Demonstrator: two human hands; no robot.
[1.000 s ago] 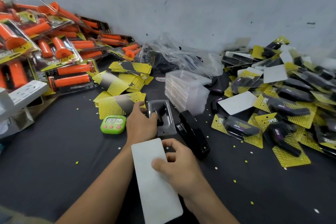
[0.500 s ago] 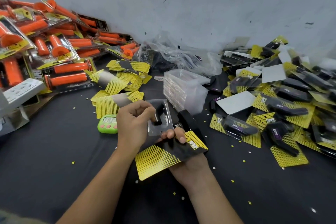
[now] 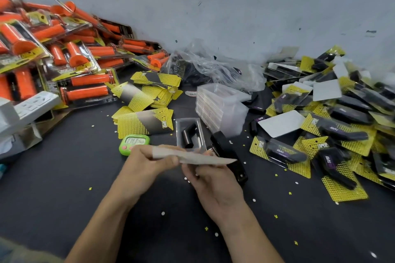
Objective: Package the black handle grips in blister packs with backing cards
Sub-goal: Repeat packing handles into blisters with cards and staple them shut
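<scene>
Yellow backing card (image 3: 321, 146): is showing "TAPER".
Packed black grip (image 3: 281, 152): is carrying "TAPER" on its label.
Green timer (image 3: 135, 142): digits are staying unreadable.

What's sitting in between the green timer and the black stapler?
A clear blister tray with a black grip inside, seen in the head view. The backing card, held by the left hand and right hand, covers its near end.

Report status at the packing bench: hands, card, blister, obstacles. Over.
Held above table: backing card, left hand and right hand both gripping, pale side showing. Open blister pack behind it, black grip inside. Close beside right hand: stapler.
</scene>
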